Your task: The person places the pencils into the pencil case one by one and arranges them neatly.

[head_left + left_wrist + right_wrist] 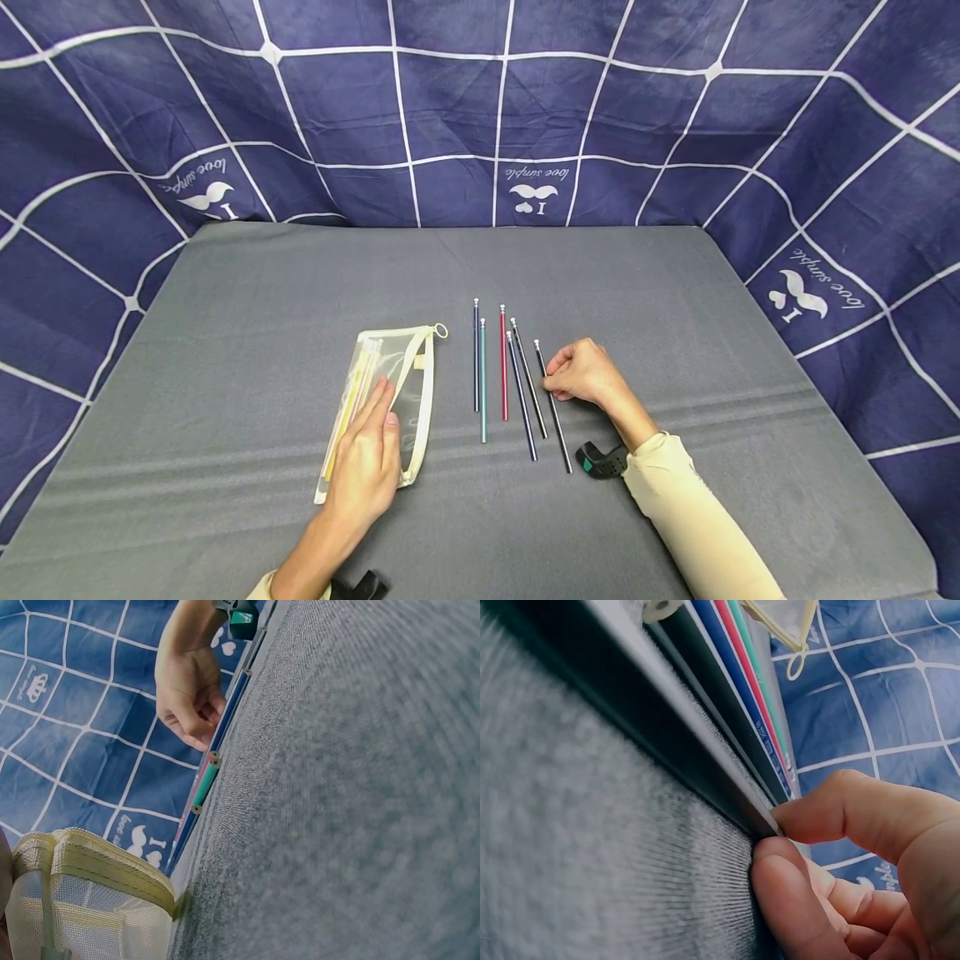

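A clear pencil pouch (429, 392) with cream edging and a zip ring lies left of the middle, its zip side gaping. Yellow and white pencil-like sticks (351, 396) show inside it. My left hand (367, 467) rests on the pouch with its fingers straight. Right of the pouch, several pencils lie roughly side by side: dark blue, teal (483, 392), red (504, 367), blue and black (529, 379). My right hand (588, 371) pinches the rightmost black pencil (559, 429) between thumb and finger. In the right wrist view that pencil (682, 742) lies along the grey surface.
The grey padded table (637, 292) spreads out around the pencils. A blue curtain (450, 108) with white grid lines hangs behind and along both sides. Black wrist devices (600, 461) sit at both wrists, the right one close to the pinched pencil.
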